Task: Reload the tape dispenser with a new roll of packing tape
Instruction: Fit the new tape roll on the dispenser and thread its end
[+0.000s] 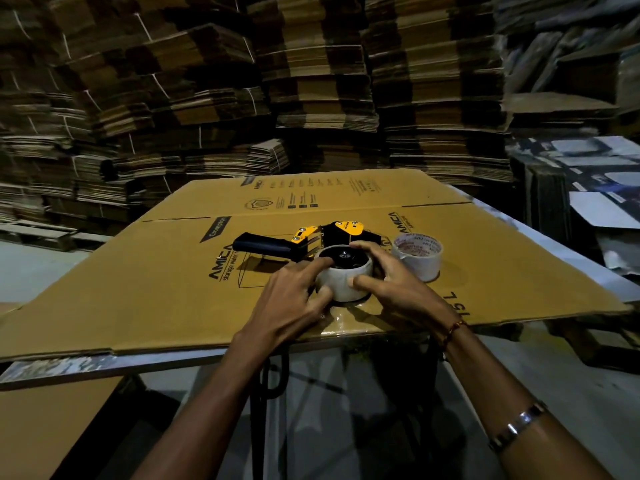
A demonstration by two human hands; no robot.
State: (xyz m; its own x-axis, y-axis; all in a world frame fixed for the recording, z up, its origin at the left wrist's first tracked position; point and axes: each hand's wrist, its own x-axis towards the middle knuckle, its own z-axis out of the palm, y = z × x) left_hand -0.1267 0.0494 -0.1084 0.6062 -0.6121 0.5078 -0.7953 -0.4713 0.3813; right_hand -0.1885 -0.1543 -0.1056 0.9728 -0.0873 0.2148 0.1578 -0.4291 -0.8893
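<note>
A black and yellow tape dispenser (pixel 311 239) lies on its side on a flattened cardboard box (pixel 173 289), handle pointing left. A pale roll of tape (pixel 341 278) sits on the dispenser's black hub. My left hand (pixel 294 292) grips the roll's left side, its index finger reaching onto the hub. Wrapped around the roll's right side is my right hand (pixel 391 282), thumb pressed on the front wall. A second roll with red print (pixel 417 256) stands just right of my right hand, apart from the dispenser.
The cardboard sheet lies on a table (pixel 540 233) whose pale edge shows at right and front. Tall stacks of flattened cartons (pixel 311 81) wall in the back and left. Loose printed sheets (pixel 606 202) pile up at the right. A black cord (pixel 273 375) hangs below the table's front edge.
</note>
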